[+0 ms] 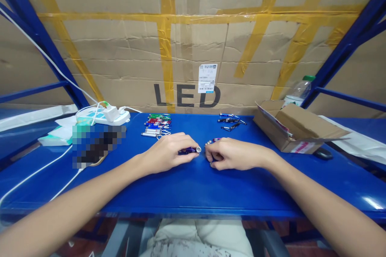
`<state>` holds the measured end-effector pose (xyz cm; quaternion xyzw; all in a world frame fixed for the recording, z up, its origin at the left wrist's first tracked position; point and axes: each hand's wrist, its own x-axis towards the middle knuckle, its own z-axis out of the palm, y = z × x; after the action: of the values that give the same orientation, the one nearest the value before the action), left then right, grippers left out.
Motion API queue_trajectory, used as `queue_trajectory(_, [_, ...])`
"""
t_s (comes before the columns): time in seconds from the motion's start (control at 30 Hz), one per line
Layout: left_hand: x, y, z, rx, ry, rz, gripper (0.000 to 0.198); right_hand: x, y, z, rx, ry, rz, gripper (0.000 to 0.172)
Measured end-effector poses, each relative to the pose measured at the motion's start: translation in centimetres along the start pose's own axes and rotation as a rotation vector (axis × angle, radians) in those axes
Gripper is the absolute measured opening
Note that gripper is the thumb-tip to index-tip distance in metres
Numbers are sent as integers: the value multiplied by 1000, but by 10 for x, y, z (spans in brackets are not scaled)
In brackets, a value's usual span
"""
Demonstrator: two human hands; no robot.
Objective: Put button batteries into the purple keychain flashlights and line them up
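In the head view, my left hand (171, 150) is closed around a small purple keychain flashlight (189, 151), its round silver end pointing right. A short gap away, my right hand (226, 153) is curled with its fingertips low over the table; what they hold, if anything, is hidden. Just behind it, a purple piece (216, 139) and small silver ends show, mostly covered by the hand. Beyond my left hand lies a row of green, red, blue and silver keychain flashlights (155, 125) with carabiner clips. Several blue and black ones (230, 121) lie farther back on the right.
The blue table (181, 192) backs onto a large taped cardboard box (120, 60). At left are a white power strip (120, 118), cables and a blurred-out dark object (99, 146). An open carton (298, 128), a bottle (297, 92) and a black mouse-like object (323, 153) stand at right.
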<state>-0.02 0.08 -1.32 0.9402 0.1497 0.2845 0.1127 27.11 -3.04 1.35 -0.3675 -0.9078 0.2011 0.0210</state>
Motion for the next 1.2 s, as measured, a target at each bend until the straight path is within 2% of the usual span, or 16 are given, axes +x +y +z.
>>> queue_trajectory(0.3, [0,0,1,-24,-3,-20,20,0,-4,2,-17,22,-45,9])
queue_trajectory(0.8, [2,1,1,-91,-8,-81,16,6,4,6,46,80,-113,15])
queue_trajectory(1.03, [1,0,2,-85,-12,-81,16,2,-1,-3,64,58,-5,6])
queue_trajectory(1.2, [1,0,2,-87,-17,-79,16,3,1,0,11,28,-16,3])
